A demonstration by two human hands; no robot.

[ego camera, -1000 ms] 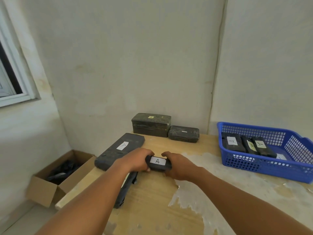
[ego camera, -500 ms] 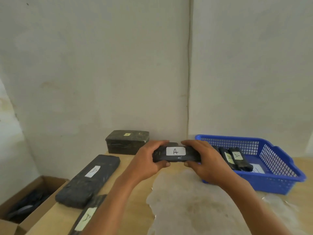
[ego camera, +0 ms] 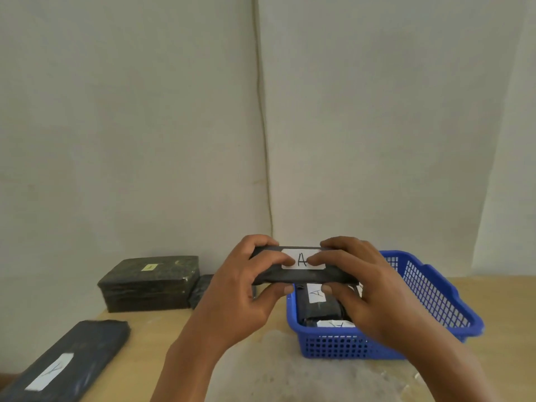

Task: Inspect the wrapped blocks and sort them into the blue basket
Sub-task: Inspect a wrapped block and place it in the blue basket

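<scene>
A small black wrapped block (ego camera: 301, 276) with a white label marked "A" is held up in the air, just above the left end of the blue basket (ego camera: 435, 297). My left hand (ego camera: 246, 291) grips its left end and my right hand (ego camera: 356, 288) grips its right end, thumbs on the label. Inside the basket lie several black wrapped blocks (ego camera: 319, 306) with white labels, partly hidden by my right hand.
A long flat wrapped block (ego camera: 72, 358) with a white label lies at the front left of the wooden table (ego camera: 261, 372). A thick dark block (ego camera: 150, 282) and a smaller one (ego camera: 203, 288) sit against the back wall. The basket stands at the right.
Both hands lifted the labelled block off the table and carried it right, to just above the basket's left end. My view has turned right with it.
</scene>
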